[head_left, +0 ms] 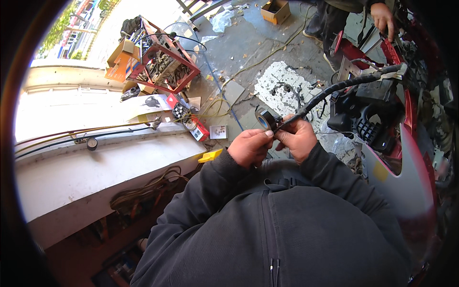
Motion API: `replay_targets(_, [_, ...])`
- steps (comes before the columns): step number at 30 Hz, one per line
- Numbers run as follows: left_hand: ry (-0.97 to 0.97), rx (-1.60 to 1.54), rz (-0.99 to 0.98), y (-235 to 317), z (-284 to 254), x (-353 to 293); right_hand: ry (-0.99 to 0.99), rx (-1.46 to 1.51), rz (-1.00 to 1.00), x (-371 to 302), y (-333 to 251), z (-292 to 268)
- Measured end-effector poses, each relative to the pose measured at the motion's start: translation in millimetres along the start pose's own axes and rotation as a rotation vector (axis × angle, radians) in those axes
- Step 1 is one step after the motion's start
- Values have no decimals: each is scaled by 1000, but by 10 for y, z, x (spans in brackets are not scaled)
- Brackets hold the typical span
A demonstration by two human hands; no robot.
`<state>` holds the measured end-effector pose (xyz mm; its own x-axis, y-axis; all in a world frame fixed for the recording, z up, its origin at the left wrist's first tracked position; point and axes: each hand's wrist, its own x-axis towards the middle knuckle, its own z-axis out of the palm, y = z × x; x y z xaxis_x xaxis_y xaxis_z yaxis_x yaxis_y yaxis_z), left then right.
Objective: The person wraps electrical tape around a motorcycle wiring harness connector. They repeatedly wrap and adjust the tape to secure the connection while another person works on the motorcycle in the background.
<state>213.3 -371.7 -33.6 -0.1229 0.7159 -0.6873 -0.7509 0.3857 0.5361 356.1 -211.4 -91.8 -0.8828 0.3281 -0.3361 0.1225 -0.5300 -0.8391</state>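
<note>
A black-wrapped cable bundle point(330, 89) is gripped near its lower end by the right hand point(299, 139) of a person in a dark zip-front jacket point(306, 229), the rest being stretched up and to the right toward dismantled vehicle parts. Close against it, the left hand point(249, 147) is seen with thumb and fingers pinched together, though whether tape or the bundle's tip is caught between them cannot be told. A roll of black tape point(263, 118) with a blue inner ring is seen just above the left thumb, beside the bundle's end; how it is supported is hidden. At upper right, a co-worker's hand point(382, 21) is set near a red body part point(393, 51). Below that, a black plastic assembly point(368, 125) is flanked by a red-and-white panel point(406, 165). Beyond the hands, a speckled white sheet point(275, 79) is strewn with dark scraps, and the floor is crossed by a yellow cord point(282, 47). At left, a red metal cart point(191, 72) is piled with parts, with an orange cardboard box point(122, 64) perched at its side. Nearer, a round gauge point(92, 143) is shown by a white ledge point(105, 170), and a yellow object point(210, 156) is partly covered by the left sleeve.
</note>
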Motion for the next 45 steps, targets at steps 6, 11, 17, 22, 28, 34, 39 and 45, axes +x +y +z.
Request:
replay_targets(6, [75,90,274,-103,19,110,66,99,3,24,-150,43])
replay_targets(11, [140,340,706,-106,60,223,38,363,247,-117,-442,25])
replay_targets(17, [200,995,916,1,60,124,-54,-76,281,-210,-643,-23])
replay_targets(22, [83,1063,785,134,34,138,-121,-343,210,-208,-600,-93])
replay_targets(28, [-176,716,294,373,31,341,-219,-352,112,-259,-636,-226])
replay_targets(34, [-280,727,154,472,55,448,-192,-276,105,-342,-649,-253])
replay_targets(39, [-237,1098,299,466,134,419,-92,-226,187,-340,-552,-208])
replay_targets(45, [-145,887,313,348,145,452,112,-242,126,-397,-423,-184])
